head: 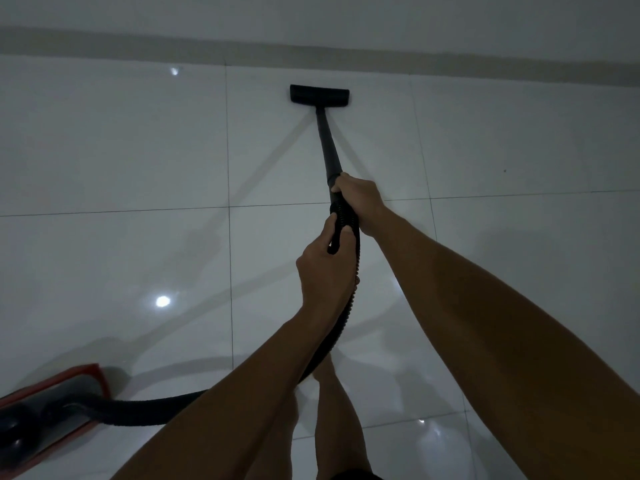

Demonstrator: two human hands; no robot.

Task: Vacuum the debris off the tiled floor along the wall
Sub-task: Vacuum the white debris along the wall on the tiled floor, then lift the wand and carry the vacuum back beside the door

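Note:
A black vacuum floor head (319, 94) lies flat on the glossy white tiled floor (121, 150), a short way in front of the grey skirting strip (450, 65) at the wall's foot. A black wand (325, 140) runs from the head back to me. My right hand (356, 199) grips the wand's near end where it joins the ribbed black hose (346, 306). My left hand (323, 268) holds the hose just below, fingers curled round it. A tiny dark speck (504, 170) lies on a tile to the right.
The red and black vacuum body (52, 407) sits on the floor at the lower left, with the hose curving from it under my arms. My bare leg (332, 410) stands below the hands. Ceiling lights reflect off the tiles.

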